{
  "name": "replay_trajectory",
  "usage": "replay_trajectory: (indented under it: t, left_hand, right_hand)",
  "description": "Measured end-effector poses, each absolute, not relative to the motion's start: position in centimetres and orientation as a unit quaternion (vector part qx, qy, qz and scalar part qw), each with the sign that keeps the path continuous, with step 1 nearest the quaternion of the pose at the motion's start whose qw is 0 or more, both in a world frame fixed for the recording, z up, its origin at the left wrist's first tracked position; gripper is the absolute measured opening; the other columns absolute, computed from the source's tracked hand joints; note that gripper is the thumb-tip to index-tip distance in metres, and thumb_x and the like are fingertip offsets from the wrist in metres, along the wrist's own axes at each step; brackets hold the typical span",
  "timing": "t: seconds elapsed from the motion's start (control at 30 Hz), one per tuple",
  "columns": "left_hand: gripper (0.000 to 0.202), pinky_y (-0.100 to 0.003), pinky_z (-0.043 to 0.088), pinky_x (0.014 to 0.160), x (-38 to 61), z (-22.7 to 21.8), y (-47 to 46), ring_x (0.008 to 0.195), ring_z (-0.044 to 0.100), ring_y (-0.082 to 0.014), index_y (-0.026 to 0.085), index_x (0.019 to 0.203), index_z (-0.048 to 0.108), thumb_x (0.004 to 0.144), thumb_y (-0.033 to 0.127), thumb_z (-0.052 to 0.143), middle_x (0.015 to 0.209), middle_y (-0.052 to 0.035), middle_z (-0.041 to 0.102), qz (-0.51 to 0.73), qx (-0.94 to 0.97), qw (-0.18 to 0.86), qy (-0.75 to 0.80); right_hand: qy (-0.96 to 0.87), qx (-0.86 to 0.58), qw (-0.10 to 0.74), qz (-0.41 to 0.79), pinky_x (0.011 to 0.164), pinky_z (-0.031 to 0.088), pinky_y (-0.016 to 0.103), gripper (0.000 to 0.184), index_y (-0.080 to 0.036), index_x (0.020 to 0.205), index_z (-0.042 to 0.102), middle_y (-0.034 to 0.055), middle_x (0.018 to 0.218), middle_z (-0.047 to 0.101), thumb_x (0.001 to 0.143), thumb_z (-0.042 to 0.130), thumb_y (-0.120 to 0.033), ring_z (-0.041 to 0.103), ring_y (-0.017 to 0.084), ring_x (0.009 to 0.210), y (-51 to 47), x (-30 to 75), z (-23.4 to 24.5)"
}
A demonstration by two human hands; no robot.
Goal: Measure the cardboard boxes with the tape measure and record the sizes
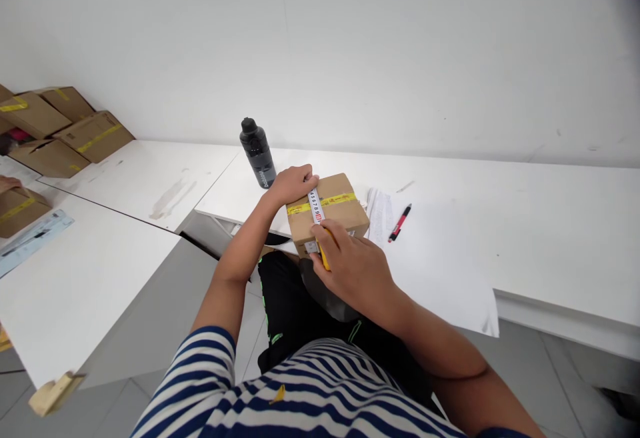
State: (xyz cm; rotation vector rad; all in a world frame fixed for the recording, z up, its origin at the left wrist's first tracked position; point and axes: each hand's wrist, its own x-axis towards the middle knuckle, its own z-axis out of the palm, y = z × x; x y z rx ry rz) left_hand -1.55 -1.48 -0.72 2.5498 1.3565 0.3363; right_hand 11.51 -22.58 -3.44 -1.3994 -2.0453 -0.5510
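A small cardboard box (344, 214) with yellow printed tape across its top sits at the table's front edge. The white, numbered blade of a tape measure (314, 205) stretches over the box top, crossing the yellow tape. At the far edge of the box, my left hand (291, 185) is closed, its thumb pressing the blade's end down. My right hand (353, 265) is wrapped round the yellow case of the tape measure at the near edge of the box. Its fingers partly cover the case and the box's front side.
A dark water bottle (259, 155) stands just behind my left hand. Right of the box lie paper sheets (435, 271) and a red and black pen (400, 223). Several cardboard boxes (95, 135) are piled at the far left, where another person's hand (9, 183) touches a box.
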Motion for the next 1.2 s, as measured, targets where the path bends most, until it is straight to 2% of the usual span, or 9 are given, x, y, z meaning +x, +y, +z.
replay_trajectory:
  t: [0.17, 0.3, 0.47, 0.6, 0.73, 0.87, 0.93, 1.03, 1.2]
  left_hand:
    - [0.028, -0.034, 0.031, 0.064, -1.6, -0.8, -1.4, 0.076, 0.057, -0.0204, 0.023, 0.082, 0.050, 0.098, 0.045, 0.044, 0.084, -0.0045, 0.068, 0.117, 0.869, 0.120, 0.465]
    - [0.038, -0.034, 0.034, 0.067, -1.7, -1.0, -1.0, 0.078, 0.059, -0.0203, 0.022, 0.080, 0.052, 0.101, 0.050, 0.037, 0.084, -0.0041, 0.069, 0.139, 0.868, 0.138, 0.457]
    - [0.042, -0.034, 0.036, 0.071, -1.9, -0.2, -1.1, 0.078, 0.058, -0.0189, 0.022, 0.075, 0.051, 0.104, 0.046, 0.032, 0.081, -0.0038, 0.068, 0.208, 0.872, 0.100, 0.432]
    - [0.039, -0.034, 0.034, 0.069, -1.7, 1.5, -3.3, 0.073, 0.054, -0.0172, 0.022, 0.075, 0.045, 0.103, 0.047, 0.037, 0.077, -0.0022, 0.062, 0.226, 0.877, 0.074, 0.417]
    - [0.037, -0.032, 0.034, 0.067, -1.2, 3.4, -6.5, 0.066, 0.048, -0.0144, 0.022, 0.073, 0.038, 0.103, 0.044, 0.040, 0.069, 0.0008, 0.052, 0.261, 0.872, 0.118, 0.396]
    - [0.042, -0.030, 0.033, 0.063, -0.7, 5.1, -9.5, 0.061, 0.040, -0.0112, 0.022, 0.071, 0.032, 0.103, 0.046, 0.045, 0.065, 0.0036, 0.041, 0.317, 0.868, 0.178, 0.337]
    - [0.044, -0.029, 0.033, 0.061, -0.5, 5.9, -10.8, 0.060, 0.037, -0.0102, 0.022, 0.071, 0.031, 0.102, 0.049, 0.046, 0.065, 0.0043, 0.037, 0.338, 0.870, 0.188, 0.305]
    - [0.045, -0.028, 0.033, 0.060, -0.2, 6.7, -12.3, 0.059, 0.036, -0.0097, 0.022, 0.071, 0.031, 0.102, 0.052, 0.045, 0.065, 0.0044, 0.034, 0.347, 0.875, 0.177, 0.287]
    - [0.045, -0.027, 0.033, 0.059, 0.3, 7.0, -13.0, 0.059, 0.037, -0.0096, 0.022, 0.072, 0.031, 0.103, 0.052, 0.044, 0.064, 0.0045, 0.034, 0.348, 0.874, 0.154, 0.303]
  right_hand:
    - [-0.771, -0.519, 0.308, -0.206, 0.063, 0.045, 0.033, 0.031, -0.017, 0.123, 0.061, 0.0113, 0.119, 0.075, 0.093, 0.059, -0.022, 0.068, 0.017, 0.070, -22.6, 11.4, -4.2]
    - [-0.757, -0.504, 0.345, -0.231, 0.064, 0.043, 0.034, 0.029, -0.018, 0.121, 0.060, 0.0122, 0.122, 0.074, 0.092, 0.059, -0.017, 0.068, 0.018, 0.072, -22.3, 11.1, -5.1]
    - [-0.723, -0.485, 0.415, -0.266, 0.072, 0.043, 0.032, 0.032, -0.017, 0.127, 0.058, 0.0162, 0.123, 0.074, 0.095, 0.059, -0.015, 0.072, 0.021, 0.095, -21.1, 11.5, -7.1]
    - [-0.712, -0.463, 0.447, -0.283, 0.077, 0.045, 0.032, 0.046, -0.018, 0.141, 0.051, 0.0188, 0.130, 0.073, 0.096, 0.061, -0.017, 0.072, 0.023, 0.109, -20.3, 12.3, -8.9]
    - [-0.690, -0.445, 0.485, -0.301, 0.077, 0.052, 0.032, 0.067, -0.020, 0.154, 0.038, 0.0222, 0.144, 0.065, 0.094, 0.068, -0.025, 0.072, 0.025, 0.115, -20.7, 13.2, -9.6]
    - [-0.691, -0.454, 0.520, -0.217, 0.079, 0.062, 0.035, 0.077, -0.021, 0.157, 0.032, 0.0240, 0.146, 0.061, 0.093, 0.072, -0.036, 0.068, 0.030, 0.125, -21.6, 13.8, -9.4]
    - [-0.692, -0.455, 0.534, -0.170, 0.080, 0.065, 0.037, 0.075, -0.022, 0.154, 0.035, 0.0216, 0.135, 0.067, 0.092, 0.074, -0.038, 0.070, 0.030, 0.122, -21.9, 13.9, -9.3]
    - [-0.684, -0.441, 0.563, -0.145, 0.076, 0.066, 0.037, 0.069, -0.024, 0.147, 0.039, 0.0143, 0.116, 0.073, 0.091, 0.075, -0.042, 0.075, 0.027, 0.107, -22.1, 14.1, -9.3]
    - [-0.660, -0.426, 0.597, -0.161, 0.067, 0.065, 0.034, 0.067, -0.024, 0.141, 0.038, 0.0097, 0.107, 0.071, 0.090, 0.075, -0.046, 0.077, 0.023, 0.090, -22.2, 14.1, -9.8]
